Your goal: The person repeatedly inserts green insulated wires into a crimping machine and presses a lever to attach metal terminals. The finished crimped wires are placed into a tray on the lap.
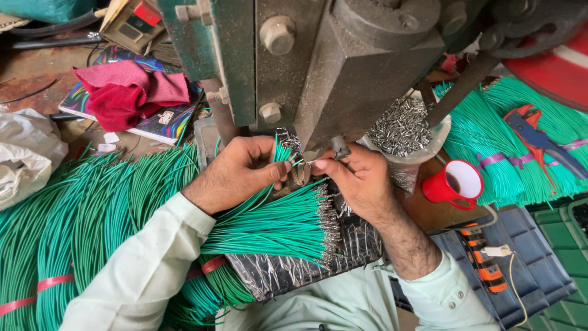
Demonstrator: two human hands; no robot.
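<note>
Fingers point(277, 170) of my left hand point(236, 175) are pinched shut on a small clump of green wires point(282, 153), right under the big grey press point(331, 67). Right hand point(361, 181) is closed too, thumb and forefinger nipping a single green wire point(303, 163) just below the press nose, so the wire runs between both hands.

Only the head view to go on, so here's how far along I'd say it is. Fanned bundle point(275, 224) just below the press already has metal tips on its ends, so that lot looks done. Big pile of green wire point(79, 220) left of the press shows no tips that I can make out, so I'd guess plenty is left. Same for the tied bundles point(490, 141) right of the press.

Counts: one press, one red cup point(456, 184) right of it, one tub of loose metal terminals point(401, 129) (way too many to count), one pair of pliers point(539, 138) on the right bundles, one red cloth point(128, 92) left of the press. Wires: hundreds, not counting those.
</note>
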